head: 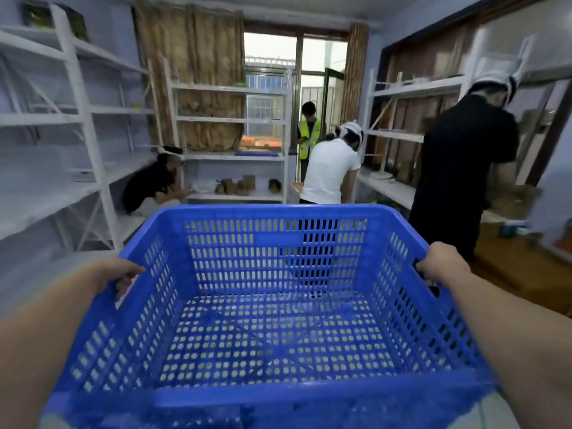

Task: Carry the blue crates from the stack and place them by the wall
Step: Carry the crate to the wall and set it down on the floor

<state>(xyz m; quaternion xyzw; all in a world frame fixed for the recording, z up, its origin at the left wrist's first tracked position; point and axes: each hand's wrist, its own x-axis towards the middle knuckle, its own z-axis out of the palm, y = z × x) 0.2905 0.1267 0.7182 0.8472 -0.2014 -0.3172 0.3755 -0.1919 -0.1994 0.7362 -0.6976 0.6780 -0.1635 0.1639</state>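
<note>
An empty blue perforated plastic crate (272,243) fills the lower middle of the head view, held up in front of me above the floor. My left hand (116,274) grips its left rim, fingers curled over the edge. My right hand (441,264) grips the right rim at the handle slot, fingers hooked into it. No stack of crates is in view.
White metal shelving (77,119) lines the left wall, the back (229,156) and the right (402,134). Ahead are a crouching person (151,184), a person in white (331,168), one in a yellow vest (309,131), and one in black (464,168) close on the right.
</note>
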